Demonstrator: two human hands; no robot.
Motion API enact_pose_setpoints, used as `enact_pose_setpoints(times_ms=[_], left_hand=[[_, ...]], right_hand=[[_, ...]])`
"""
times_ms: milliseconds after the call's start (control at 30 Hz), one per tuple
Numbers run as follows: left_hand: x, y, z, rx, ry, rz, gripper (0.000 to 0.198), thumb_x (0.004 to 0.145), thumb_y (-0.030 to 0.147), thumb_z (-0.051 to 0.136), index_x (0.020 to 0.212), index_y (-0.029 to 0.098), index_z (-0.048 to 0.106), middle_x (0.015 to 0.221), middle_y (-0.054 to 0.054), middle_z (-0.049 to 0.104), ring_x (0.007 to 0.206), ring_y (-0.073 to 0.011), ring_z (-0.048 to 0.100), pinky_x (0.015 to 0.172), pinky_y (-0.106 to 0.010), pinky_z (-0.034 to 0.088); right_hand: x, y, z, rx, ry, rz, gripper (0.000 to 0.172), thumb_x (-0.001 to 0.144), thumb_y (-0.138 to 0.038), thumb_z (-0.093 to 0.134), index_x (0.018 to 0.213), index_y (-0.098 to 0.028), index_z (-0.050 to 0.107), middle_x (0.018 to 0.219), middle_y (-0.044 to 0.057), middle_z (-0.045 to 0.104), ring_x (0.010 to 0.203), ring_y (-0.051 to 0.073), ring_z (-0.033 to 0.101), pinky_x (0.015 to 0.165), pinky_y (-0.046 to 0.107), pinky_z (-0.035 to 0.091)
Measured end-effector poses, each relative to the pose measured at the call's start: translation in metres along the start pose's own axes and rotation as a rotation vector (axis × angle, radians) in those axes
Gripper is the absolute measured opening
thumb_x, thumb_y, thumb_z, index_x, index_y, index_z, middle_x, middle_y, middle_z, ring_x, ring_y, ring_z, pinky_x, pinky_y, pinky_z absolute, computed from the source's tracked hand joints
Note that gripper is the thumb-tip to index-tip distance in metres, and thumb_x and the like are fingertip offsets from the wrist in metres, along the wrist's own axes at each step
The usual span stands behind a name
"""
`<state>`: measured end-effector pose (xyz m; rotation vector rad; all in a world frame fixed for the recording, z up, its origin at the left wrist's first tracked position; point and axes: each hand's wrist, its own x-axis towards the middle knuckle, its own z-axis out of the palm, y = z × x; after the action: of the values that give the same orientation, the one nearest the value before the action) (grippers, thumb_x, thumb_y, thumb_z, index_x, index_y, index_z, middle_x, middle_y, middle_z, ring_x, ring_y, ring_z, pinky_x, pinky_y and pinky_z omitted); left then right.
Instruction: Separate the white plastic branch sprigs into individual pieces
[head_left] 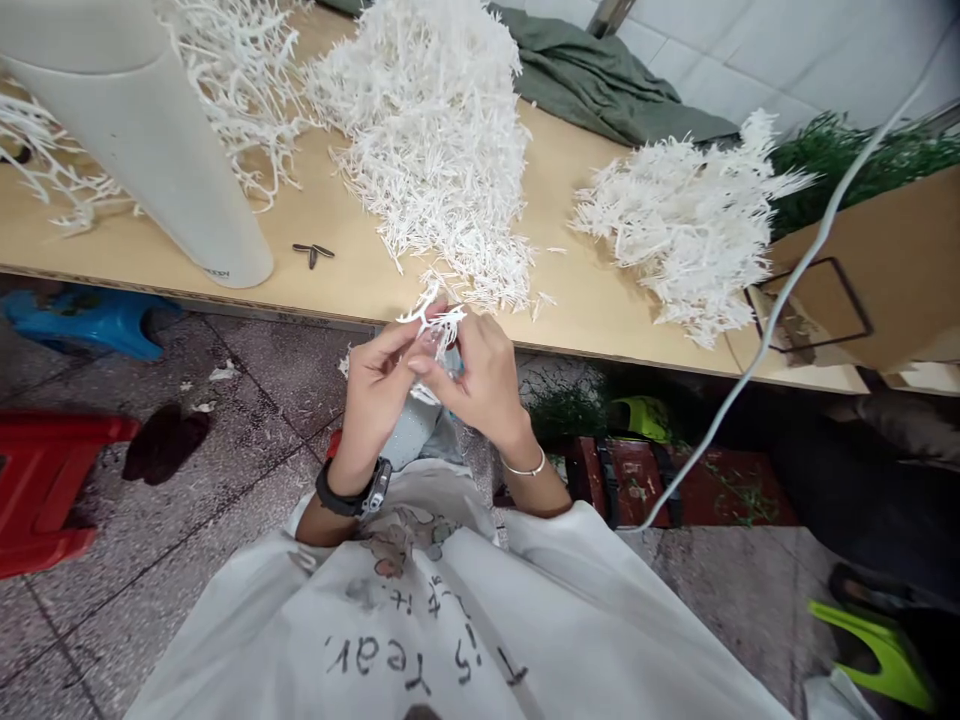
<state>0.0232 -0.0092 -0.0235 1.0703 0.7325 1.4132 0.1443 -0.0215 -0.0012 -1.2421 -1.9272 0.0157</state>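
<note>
Both hands meet just in front of the table's near edge. Between them is a white branched plastic sprig [442, 328], its thin prongs spreading up past the fingers. My left hand [381, 375] has thumb and fingers closed on the sprig from the left. From the other side, my right hand [480, 375] pinches it too, fingers curled. Right beyond the fingertips lies a big heap of white plastic pieces [450, 130], loose bits scattered at its near end. A smaller pile of white sprigs [682, 230] sits to the right.
A tall white bottle [142, 150] stands at left, near three dark seeds [313, 254]. Behind it are white branching strands [247, 90]. Green cloth [592, 80] lies at the back. A white cable [795, 270] hangs across the right. Red [60, 480] and blue stools [90, 318] stand on the floor.
</note>
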Motion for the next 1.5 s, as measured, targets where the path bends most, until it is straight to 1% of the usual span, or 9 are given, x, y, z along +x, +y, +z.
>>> enact_pose_setpoints(times_ms=[133, 300, 500, 833, 1000, 1167, 1267, 1367, 1500], left_hand=[[0.001, -0.008, 0.006, -0.046, 0.143, 0.005, 0.016, 0.072, 0.031, 0.077, 0.086, 0.025, 0.078, 0.094, 0.000, 0.077, 0.088, -0.0157, 0.070, 0.085, -0.030, 0.054], [0.000, -0.013, 0.012, -0.167, 0.272, -0.012, 0.011, 0.067, 0.031, 0.080, 0.076, 0.024, 0.077, 0.079, 0.003, 0.075, 0.075, -0.0102, 0.066, 0.075, -0.022, 0.053], [-0.001, -0.019, 0.009, -0.233, 0.335, -0.014, 0.018, 0.067, 0.031, 0.080, 0.082, 0.024, 0.076, 0.084, 0.002, 0.075, 0.080, -0.0092, 0.067, 0.079, -0.020, 0.052], [0.008, -0.016, -0.004, -0.133, 0.107, -0.006, 0.019, 0.074, 0.042, 0.074, 0.082, 0.025, 0.077, 0.088, 0.000, 0.076, 0.093, -0.0146, 0.069, 0.085, -0.023, 0.054], [0.007, -0.011, -0.007, 0.129, 0.084, 0.148, 0.021, 0.085, 0.034, 0.063, 0.098, 0.024, 0.076, 0.093, -0.001, 0.077, 0.089, -0.0154, 0.069, 0.084, -0.026, 0.054], [0.004, -0.005, -0.010, 0.334, 0.110, 0.231, 0.018, 0.081, 0.027, 0.068, 0.096, 0.020, 0.077, 0.093, -0.003, 0.078, 0.079, -0.0158, 0.071, 0.074, -0.025, 0.054], [0.003, -0.004, -0.007, 0.271, 0.126, 0.226, 0.016, 0.079, 0.026, 0.071, 0.093, 0.021, 0.078, 0.094, -0.003, 0.078, 0.083, -0.0164, 0.072, 0.078, -0.026, 0.055], [0.001, -0.003, 0.000, 0.028, 0.078, 0.095, 0.014, 0.078, 0.029, 0.073, 0.090, 0.024, 0.078, 0.087, -0.001, 0.078, 0.078, -0.0146, 0.071, 0.073, -0.025, 0.056], [-0.002, 0.004, 0.005, -0.315, 0.002, -0.080, 0.014, 0.072, 0.034, 0.078, 0.082, 0.024, 0.078, 0.077, -0.001, 0.076, 0.064, -0.0107, 0.068, 0.059, -0.020, 0.054]], right_hand=[[0.001, 0.003, 0.006, -0.027, -0.015, 0.013, 0.048, 0.085, -0.067, 0.043, 0.097, -0.021, 0.050, 0.080, 0.005, 0.058, 0.073, 0.019, 0.052, 0.069, 0.036, 0.041], [0.003, 0.001, 0.013, -0.023, 0.234, 0.092, 0.044, 0.087, -0.063, 0.042, 0.101, -0.021, 0.046, 0.088, 0.006, 0.053, 0.082, 0.020, 0.052, 0.073, 0.037, 0.041], [0.012, 0.003, 0.024, -0.144, 0.057, -0.048, 0.049, 0.089, -0.067, 0.031, 0.096, -0.021, 0.046, 0.085, 0.007, 0.055, 0.082, 0.022, 0.052, 0.075, 0.038, 0.041], [0.027, 0.011, 0.017, -0.180, -0.060, 0.046, 0.052, 0.086, -0.072, 0.032, 0.087, -0.021, 0.044, 0.066, 0.000, 0.048, 0.062, 0.015, 0.047, 0.058, 0.029, 0.033], [0.025, 0.009, 0.018, -0.069, -0.061, 0.084, 0.042, 0.092, -0.062, 0.035, 0.083, -0.022, 0.045, 0.060, -0.004, 0.043, 0.053, 0.011, 0.040, 0.053, 0.027, 0.027], [0.026, 0.018, 0.012, 0.138, -0.079, 0.159, 0.041, 0.097, -0.049, 0.032, 0.070, -0.020, 0.043, 0.056, -0.005, 0.037, 0.050, 0.008, 0.035, 0.053, 0.026, 0.026], [0.021, 0.020, 0.014, 0.273, -0.012, 0.178, 0.048, 0.096, -0.051, 0.035, 0.059, -0.021, 0.034, 0.052, -0.006, 0.031, 0.049, 0.007, 0.032, 0.052, 0.026, 0.027], [0.013, 0.016, 0.018, 0.432, 0.114, 0.242, 0.049, 0.095, -0.052, 0.035, 0.056, -0.022, 0.030, 0.051, -0.005, 0.031, 0.047, 0.008, 0.032, 0.049, 0.026, 0.027], [0.016, 0.019, 0.003, 0.606, 0.443, 0.258, 0.044, 0.097, -0.047, 0.028, 0.061, -0.024, 0.021, 0.051, -0.007, 0.019, 0.041, 0.009, 0.019, 0.043, 0.026, 0.022]])
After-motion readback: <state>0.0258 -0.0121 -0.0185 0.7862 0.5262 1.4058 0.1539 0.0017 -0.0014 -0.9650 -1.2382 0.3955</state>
